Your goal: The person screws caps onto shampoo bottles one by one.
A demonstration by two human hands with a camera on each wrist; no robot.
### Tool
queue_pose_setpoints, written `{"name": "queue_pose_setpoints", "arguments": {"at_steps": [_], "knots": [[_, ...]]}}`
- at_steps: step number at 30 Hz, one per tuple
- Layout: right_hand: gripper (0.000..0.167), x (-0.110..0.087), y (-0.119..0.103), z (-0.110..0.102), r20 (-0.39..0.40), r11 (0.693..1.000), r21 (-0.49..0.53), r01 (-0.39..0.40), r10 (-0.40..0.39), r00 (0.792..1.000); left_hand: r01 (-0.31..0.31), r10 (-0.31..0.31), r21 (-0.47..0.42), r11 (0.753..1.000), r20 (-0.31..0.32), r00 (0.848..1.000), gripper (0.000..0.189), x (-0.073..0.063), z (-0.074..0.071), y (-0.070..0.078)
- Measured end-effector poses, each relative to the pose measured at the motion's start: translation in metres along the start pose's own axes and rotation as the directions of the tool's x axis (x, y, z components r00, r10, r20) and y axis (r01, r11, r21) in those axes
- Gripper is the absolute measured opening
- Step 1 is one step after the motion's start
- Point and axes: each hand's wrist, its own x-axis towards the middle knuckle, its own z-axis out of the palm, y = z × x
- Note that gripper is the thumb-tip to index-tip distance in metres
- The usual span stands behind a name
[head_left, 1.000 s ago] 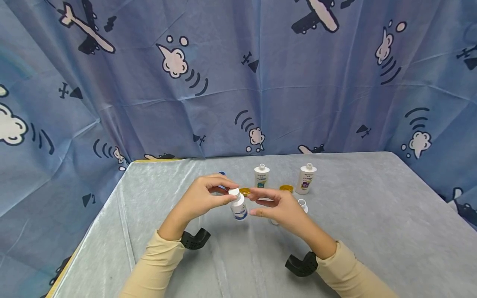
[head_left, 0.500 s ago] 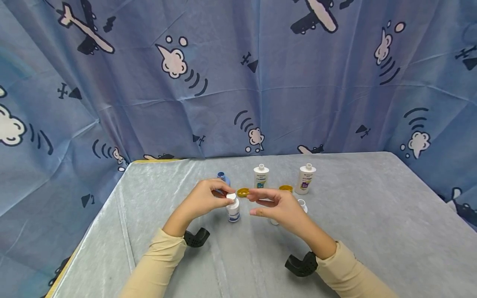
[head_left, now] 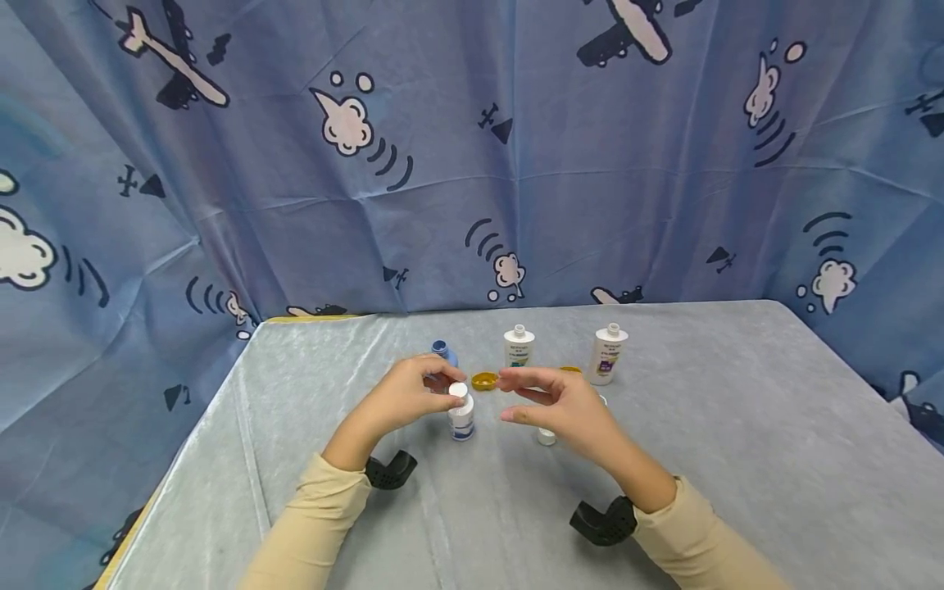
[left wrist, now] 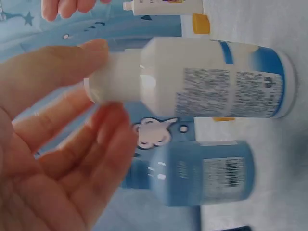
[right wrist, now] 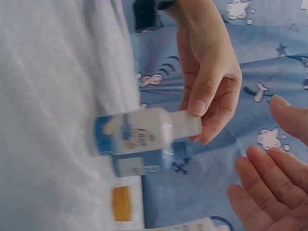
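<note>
Thumb and fingers of my left hand (head_left: 401, 396) pinch the white cap (left wrist: 115, 77) at the top of a small white bottle (head_left: 461, 419) with a blue-banded label. That bottle stands upright and appears to rest on the table. To its right, my right hand (head_left: 568, 410) hovers with thumb and fingers apart, holding nothing; the right wrist view also shows its bare palm and fingers (right wrist: 269, 187). Just behind the left hand is an uncapped blue bottle (head_left: 445, 352), partly hidden in the head view but plain in the left wrist view.
Two uncapped white bottles, one with a green label (head_left: 518, 348) and one with a purple label (head_left: 608, 354), stand farther back. A yellow cap (head_left: 484, 381) lies between the hands. Near the right hand are a small white cap (head_left: 546, 437) and another yellow cap (head_left: 570, 369), partly hidden.
The white bottle, tilted a second ago, has come down upright and slightly left with my left hand. My right hand has shifted slightly right. The blue bottle has come into view.
</note>
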Motion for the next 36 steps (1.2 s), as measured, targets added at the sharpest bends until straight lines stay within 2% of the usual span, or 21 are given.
{"name": "queue_pose_setpoints", "arguments": {"at_steps": [2, 5, 8, 10, 12, 15, 18, 24, 27, 30, 36], "knots": [[0.051, -0.001, -0.005, -0.007, -0.025, 1.000, 0.012, 0.006, -0.006, 1.000, -0.042, 0.043, 0.025, 0.999, -0.055, 0.998, 0.030, 0.000, 0.002, 0.010], [0.052, -0.003, -0.011, -0.018, -0.063, 1.000, 0.013, 0.014, -0.013, 0.998, -0.141, 0.145, 0.040, 0.989, -0.126, 0.981, 0.034, 0.000, 0.009, 0.029], [0.052, -0.005, -0.015, -0.028, -0.093, 0.999, -0.039, -0.010, 0.006, 0.996, -0.218, 0.220, 0.033, 0.975, -0.120, 0.968, 0.034, 0.003, 0.022, 0.042], [0.052, -0.007, -0.014, -0.035, -0.100, 0.996, -0.087, -0.037, 0.028, 0.995, -0.232, 0.233, 0.024, 0.973, -0.094, 0.968, 0.034, 0.006, 0.034, 0.045], [0.051, -0.010, -0.012, -0.042, -0.104, 0.991, -0.122, -0.062, 0.050, 0.993, -0.207, 0.207, 0.003, 0.978, -0.066, 0.976, 0.035, 0.011, 0.046, 0.046], [0.051, -0.015, -0.007, -0.054, -0.108, 0.981, -0.169, -0.097, 0.079, 0.991, -0.133, 0.133, -0.062, 0.989, -0.010, 0.991, 0.037, 0.016, 0.061, 0.043], [0.052, -0.020, -0.001, -0.065, -0.100, 0.974, -0.195, -0.112, 0.094, 0.991, -0.049, 0.057, -0.142, 0.989, 0.052, 0.997, 0.038, 0.021, 0.072, 0.040], [0.059, -0.029, 0.017, -0.084, -0.081, 0.967, -0.176, -0.184, 0.172, 0.982, 0.094, -0.065, -0.230, 0.969, 0.130, 0.989, 0.045, 0.029, 0.086, 0.036], [0.060, -0.031, 0.025, -0.091, -0.053, 0.974, -0.135, -0.179, 0.174, 0.983, 0.155, -0.116, -0.251, 0.955, 0.166, 0.979, 0.049, 0.032, 0.092, 0.036], [0.060, -0.033, 0.034, -0.097, -0.028, 0.981, -0.095, -0.167, 0.165, 0.986, 0.186, -0.143, -0.259, 0.948, 0.178, 0.974, 0.050, 0.034, 0.098, 0.036], [0.062, -0.037, 0.051, -0.101, 0.008, 0.988, -0.028, -0.153, 0.153, 0.988, 0.204, -0.158, -0.261, 0.944, 0.188, 0.969, 0.048, 0.038, 0.109, 0.032]]}}
